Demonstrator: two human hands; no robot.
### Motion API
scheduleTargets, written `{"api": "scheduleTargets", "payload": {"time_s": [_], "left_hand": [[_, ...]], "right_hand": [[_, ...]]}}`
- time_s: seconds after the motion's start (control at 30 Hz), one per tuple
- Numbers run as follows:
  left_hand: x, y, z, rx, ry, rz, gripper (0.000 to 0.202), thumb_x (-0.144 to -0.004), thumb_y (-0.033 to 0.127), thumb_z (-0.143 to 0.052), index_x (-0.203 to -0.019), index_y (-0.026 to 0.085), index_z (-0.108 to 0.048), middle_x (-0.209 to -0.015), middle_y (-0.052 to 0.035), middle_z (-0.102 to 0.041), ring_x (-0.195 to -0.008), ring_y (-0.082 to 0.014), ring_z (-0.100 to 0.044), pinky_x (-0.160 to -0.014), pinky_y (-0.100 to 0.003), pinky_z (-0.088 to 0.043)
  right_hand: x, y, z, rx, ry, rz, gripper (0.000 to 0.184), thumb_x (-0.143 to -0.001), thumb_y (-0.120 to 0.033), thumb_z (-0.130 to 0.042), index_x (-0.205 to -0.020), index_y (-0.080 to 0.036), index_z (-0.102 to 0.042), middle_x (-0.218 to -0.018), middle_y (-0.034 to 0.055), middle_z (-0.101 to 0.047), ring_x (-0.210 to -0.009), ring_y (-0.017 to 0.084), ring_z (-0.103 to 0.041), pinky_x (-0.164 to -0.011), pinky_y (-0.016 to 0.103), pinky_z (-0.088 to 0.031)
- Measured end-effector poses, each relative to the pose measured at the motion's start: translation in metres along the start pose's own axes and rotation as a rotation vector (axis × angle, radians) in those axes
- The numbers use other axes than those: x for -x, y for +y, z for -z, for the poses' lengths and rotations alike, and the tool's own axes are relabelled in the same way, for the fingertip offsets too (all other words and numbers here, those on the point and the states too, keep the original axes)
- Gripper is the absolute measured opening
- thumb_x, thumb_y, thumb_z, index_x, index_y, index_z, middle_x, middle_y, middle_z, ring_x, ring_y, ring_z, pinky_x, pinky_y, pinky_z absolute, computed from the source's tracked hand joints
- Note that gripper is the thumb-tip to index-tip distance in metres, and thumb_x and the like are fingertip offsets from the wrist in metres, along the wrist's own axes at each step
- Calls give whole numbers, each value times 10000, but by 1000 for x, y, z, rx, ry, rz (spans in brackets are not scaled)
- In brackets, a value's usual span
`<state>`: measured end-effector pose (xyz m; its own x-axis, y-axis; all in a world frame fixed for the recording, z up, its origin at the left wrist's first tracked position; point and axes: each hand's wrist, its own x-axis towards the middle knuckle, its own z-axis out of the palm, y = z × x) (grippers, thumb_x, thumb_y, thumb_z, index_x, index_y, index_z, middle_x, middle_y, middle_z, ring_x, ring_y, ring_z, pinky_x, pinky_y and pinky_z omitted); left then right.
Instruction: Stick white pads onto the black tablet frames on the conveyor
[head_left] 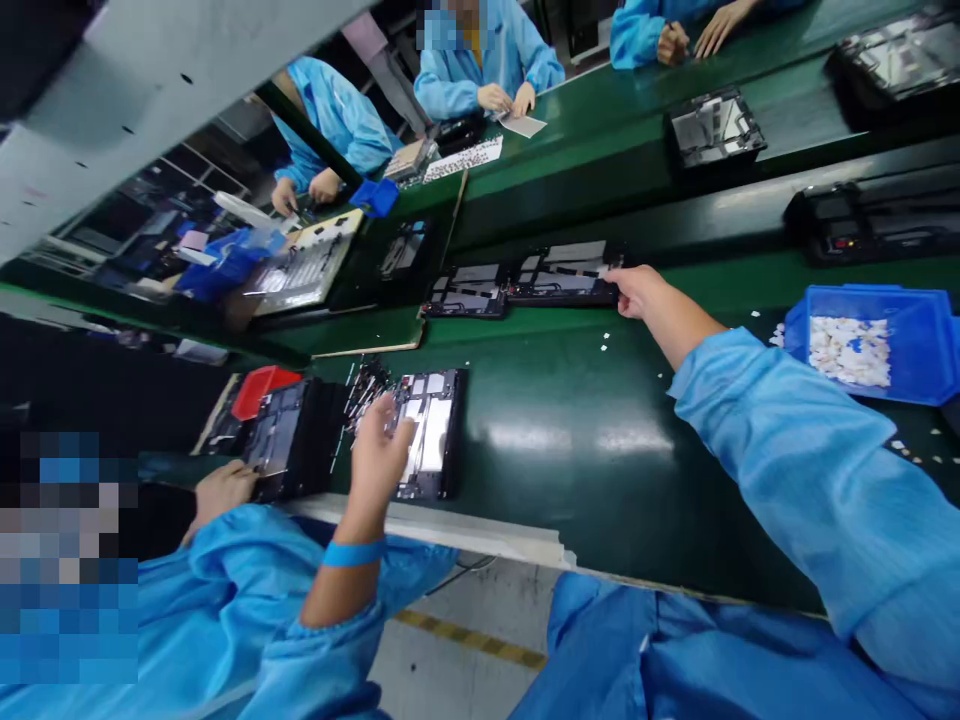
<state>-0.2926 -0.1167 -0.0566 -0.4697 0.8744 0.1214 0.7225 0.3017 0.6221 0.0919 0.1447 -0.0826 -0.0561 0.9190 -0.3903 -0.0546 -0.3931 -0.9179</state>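
My right hand point(637, 290) reaches left across the bench from a light blue sleeve. Its thumb and fingers close on the right end of an opened tablet point(559, 272), a flat black unit with grey battery blocks and dark flex strips inside. It lies face up on the green bench. A second opened tablet point(466, 291) lies just left of it, apparently touching. My left hand is out of view. Several small white scraps point(604, 342) are scattered on the bench below my right hand.
A blue bin point(919, 345) with white bits stands at the right. On the left, a co-worker's hand point(379, 450) hovers over another opened tablet point(427, 435), beside a stack of black units point(285, 440) and a red bin point(262, 388). More units point(716, 128) and co-workers are across the bench.
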Motion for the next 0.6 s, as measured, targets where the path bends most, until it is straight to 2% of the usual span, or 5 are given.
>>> {"api": "scheduleTargets", "payload": {"time_s": [0.17,0.27,0.37,0.5,0.6], "left_hand": [[70,90,-91,801,-536,287,654,-873,444,-769,-1430,195,-535,-1287,-149,-693,-977,-210,-728,-841,-342,-597],[101,129,-147,1009,-751,395,757,-892,457,-778,-1505,205,-413,-1225,-147,-702,-919,-206,-739,-789,-340,-604],[127,143,-186,899,-847,316,764,-920,390,-737,-1539,177,-343,-1001,-62,-696,-781,-160,-683,-693,-286,-567],[165,141,-196,574,-961,13,766,-913,222,-675,-1581,166,-305,-912,-16,-656,-693,-134,-610,-656,-262,-519],[180,140,-179,373,-942,-283,745,-914,201,-660,-1588,227,-342,-1088,-72,-660,-850,-190,-655,-779,-329,-575]], "right_hand": [[80,14,4,-187,97,-178,226,-833,-209,-711,-769,-220,-495,-580,-64,-424,-499,79,-346,-456,189,-355],[192,78,31,-244,65,-256,189,-801,-281,-759,-831,-220,-582,-656,-30,-549,-529,99,-454,-489,225,-444],[313,146,71,-244,-150,-451,378,-806,-577,-788,-900,-224,-694,-774,31,-679,-670,155,-627,-623,283,-553],[402,166,117,240,-610,-314,433,-827,-555,-773,-1158,-278,-804,-1212,101,-758,-1124,282,-702,-1024,411,-548],[395,149,136,491,-565,-118,353,-954,-515,-632,-1204,-336,-806,-1224,82,-767,-1154,290,-701,-1048,429,-530]]}}
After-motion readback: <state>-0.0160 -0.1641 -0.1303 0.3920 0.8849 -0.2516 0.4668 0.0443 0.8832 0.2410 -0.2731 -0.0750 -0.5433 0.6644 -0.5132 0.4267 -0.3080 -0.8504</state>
